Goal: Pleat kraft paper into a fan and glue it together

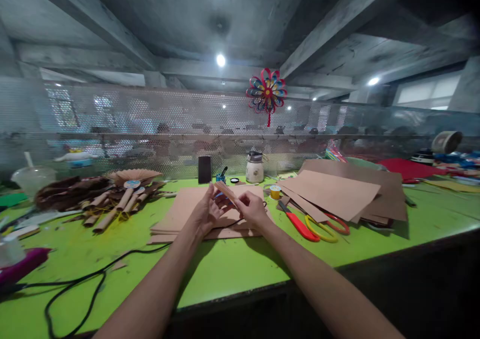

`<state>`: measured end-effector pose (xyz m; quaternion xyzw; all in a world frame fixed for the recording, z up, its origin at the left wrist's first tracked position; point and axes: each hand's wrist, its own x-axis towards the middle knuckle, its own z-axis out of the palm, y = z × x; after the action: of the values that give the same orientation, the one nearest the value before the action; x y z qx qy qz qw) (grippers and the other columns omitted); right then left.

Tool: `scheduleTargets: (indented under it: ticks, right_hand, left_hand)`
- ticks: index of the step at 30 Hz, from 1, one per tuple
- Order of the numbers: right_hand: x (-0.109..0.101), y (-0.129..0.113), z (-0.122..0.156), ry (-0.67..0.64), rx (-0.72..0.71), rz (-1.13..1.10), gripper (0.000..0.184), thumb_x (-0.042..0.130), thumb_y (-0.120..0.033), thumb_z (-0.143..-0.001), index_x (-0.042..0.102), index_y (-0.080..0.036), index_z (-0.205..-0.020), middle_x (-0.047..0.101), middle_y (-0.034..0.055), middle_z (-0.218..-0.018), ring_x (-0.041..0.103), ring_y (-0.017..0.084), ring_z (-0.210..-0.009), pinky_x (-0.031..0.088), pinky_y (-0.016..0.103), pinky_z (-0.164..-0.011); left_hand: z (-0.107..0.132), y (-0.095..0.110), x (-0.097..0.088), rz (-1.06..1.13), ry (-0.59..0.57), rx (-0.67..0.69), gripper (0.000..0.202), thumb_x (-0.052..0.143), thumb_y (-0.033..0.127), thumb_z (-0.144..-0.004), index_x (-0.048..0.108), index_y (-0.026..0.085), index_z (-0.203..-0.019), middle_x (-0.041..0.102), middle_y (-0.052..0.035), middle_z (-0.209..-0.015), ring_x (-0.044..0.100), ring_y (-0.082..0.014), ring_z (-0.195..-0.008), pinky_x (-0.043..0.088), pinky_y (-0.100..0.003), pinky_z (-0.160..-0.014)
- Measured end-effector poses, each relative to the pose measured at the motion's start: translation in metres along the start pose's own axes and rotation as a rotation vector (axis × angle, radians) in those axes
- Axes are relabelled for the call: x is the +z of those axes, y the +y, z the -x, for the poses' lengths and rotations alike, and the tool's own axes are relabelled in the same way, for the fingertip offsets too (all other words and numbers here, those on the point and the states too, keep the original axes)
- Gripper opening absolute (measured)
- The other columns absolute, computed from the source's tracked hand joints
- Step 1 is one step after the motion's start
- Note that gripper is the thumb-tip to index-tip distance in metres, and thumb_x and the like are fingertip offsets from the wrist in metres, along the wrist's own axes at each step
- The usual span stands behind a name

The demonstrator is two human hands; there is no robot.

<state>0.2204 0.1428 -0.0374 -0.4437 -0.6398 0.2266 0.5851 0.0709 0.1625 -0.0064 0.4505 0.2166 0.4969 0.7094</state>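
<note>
A narrow piece of pleated brown paper (225,192) is held up at a slant between my two hands. My left hand (206,211) has its thumb and fingers closed around the upper left end. The lower right end is pinched by the fingers of my right hand (253,210). Below both hands lies a stack of brown paper sheets (180,209) on the green table (225,264). A black cord crosses the stack near my right hand; part of it is hidden by the hands.
To the right lie a red-handled knife (302,226), scissors with yellow and red handles (322,231), a yellow spool (275,193) and large brown sheets (333,189). Rolled paper tubes and a paper fan (137,176) lie left. A black cable (101,269) loops at front left.
</note>
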Motion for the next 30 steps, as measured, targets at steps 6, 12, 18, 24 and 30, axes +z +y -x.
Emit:
scheduleTargets:
  ticks: [6, 12, 18, 24, 30]
  right_hand:
    - [0.009, -0.006, 0.006, -0.012, 0.090, -0.031, 0.013, 0.059, -0.027, -0.073, 0.049, -0.019, -0.067, 0.055, -0.0036, -0.057, 0.053, 0.011, -0.047, 0.041, 0.020, -0.041]
    - [0.010, -0.004, 0.002, -0.112, 0.259, -0.170, 0.017, 0.053, -0.035, -0.078, 0.044, -0.021, -0.077, 0.056, -0.0054, -0.051, 0.051, 0.011, -0.033, 0.038, 0.020, -0.030]
    - [0.012, -0.002, 0.000, -0.180, 0.329, -0.205, 0.027, 0.051, -0.046, -0.079, 0.042, -0.021, -0.079, 0.053, -0.0072, -0.045, 0.052, 0.012, -0.033, 0.040, 0.020, -0.031]
    - [0.013, -0.001, 0.005, -0.155, 0.324, -0.063, 0.025, 0.053, -0.041, -0.083, 0.051, -0.017, -0.074, 0.060, -0.0018, -0.056, 0.056, 0.010, -0.040, 0.044, 0.019, -0.036]
    - [-0.023, 0.012, -0.084, 0.004, 0.283, 0.297, 0.022, 0.053, -0.031, -0.090, 0.060, -0.011, -0.087, 0.063, 0.0016, -0.076, 0.061, 0.010, -0.061, 0.051, 0.023, -0.054]
  left_hand:
    - [-0.008, -0.021, -0.002, -0.156, 0.052, -0.066, 0.030, 0.080, 0.019, -0.060, 0.064, 0.011, -0.085, 0.067, -0.0059, -0.071, 0.061, -0.0135, -0.061, 0.050, -0.024, -0.060]
    - [-0.010, -0.020, -0.004, -0.198, 0.058, -0.057, 0.023, 0.076, 0.020, -0.065, 0.064, 0.009, -0.081, 0.066, -0.0057, -0.067, 0.061, -0.0133, -0.057, 0.049, -0.023, -0.055]
    - [-0.006, -0.020, -0.002, -0.211, 0.083, -0.063, 0.014, 0.071, 0.018, -0.068, 0.063, 0.009, -0.076, 0.066, -0.0063, -0.064, 0.061, -0.0142, -0.053, 0.049, -0.024, -0.051]
    - [-0.006, -0.019, -0.006, -0.174, 0.222, 0.009, 0.010, 0.067, 0.017, -0.074, 0.064, 0.011, -0.082, 0.068, -0.0062, -0.071, 0.062, -0.0128, -0.058, 0.051, -0.023, -0.057]
    - [-0.013, -0.011, -0.021, -0.100, 0.430, 0.068, 0.007, 0.061, 0.016, -0.078, 0.063, 0.013, -0.084, 0.069, -0.0054, -0.075, 0.063, -0.0109, -0.065, 0.049, -0.019, -0.059]
